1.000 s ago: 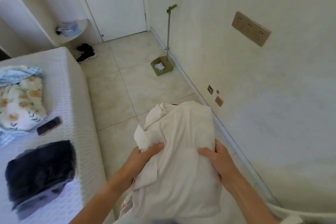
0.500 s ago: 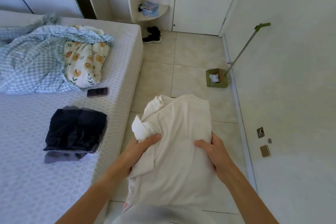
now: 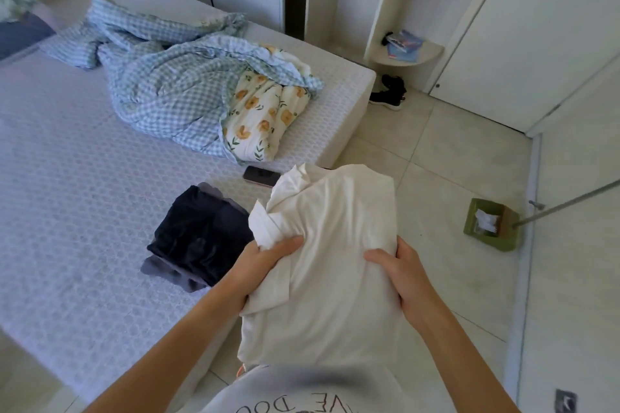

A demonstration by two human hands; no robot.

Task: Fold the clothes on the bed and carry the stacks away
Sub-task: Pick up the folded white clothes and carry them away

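On the bed (image 3: 84, 211), the dark folded stack (image 3: 198, 238) lies near the edge, a phone (image 3: 261, 175) just beyond it; sweeping that stack up carelessly could drag the phone off. The left hand (image 3: 265, 261) pinches a bunched corner of the white folded garment (image 3: 332, 261), thumb on top, the other fingers hidden beneath. That loose flap could unfold. The right hand (image 3: 402, 273) grips the opposite edge, fingers curled under; a slack grip would let the garment sag toward the floor (image 3: 453, 178).

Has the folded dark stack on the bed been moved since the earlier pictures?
No. The folded dark clothes stack lies in the same spot on the white textured mattress, just short of the dark phone. Only the camera turned.
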